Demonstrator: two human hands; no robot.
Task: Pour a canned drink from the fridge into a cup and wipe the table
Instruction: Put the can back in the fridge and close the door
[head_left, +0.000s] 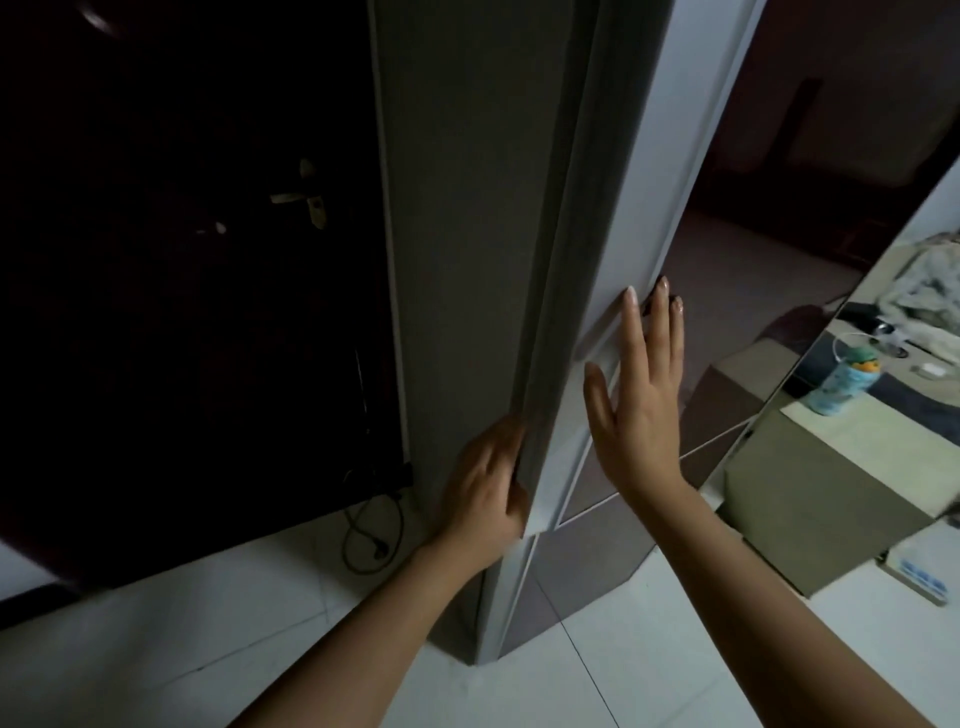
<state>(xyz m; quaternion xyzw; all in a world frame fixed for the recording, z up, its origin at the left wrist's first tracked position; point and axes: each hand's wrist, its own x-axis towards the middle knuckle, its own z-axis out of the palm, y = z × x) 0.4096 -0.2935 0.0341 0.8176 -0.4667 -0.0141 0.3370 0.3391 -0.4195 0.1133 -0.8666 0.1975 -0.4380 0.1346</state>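
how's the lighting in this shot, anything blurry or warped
Head view: dim overall; the dark door on the left is nearly black, only its handle catching light. The fridge door has soft, slightly smeared edges. Wide-angle bending tilts the vertical lines. Both hands, left and right, are evenly lit. The brightest area is the floor.

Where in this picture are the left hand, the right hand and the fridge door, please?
left hand (488, 483): head view, on the back of the hand at the door's edge.
right hand (641, 395): head view, on the back of the flat hand.
fridge door (639, 197): head view, on its pale front face.
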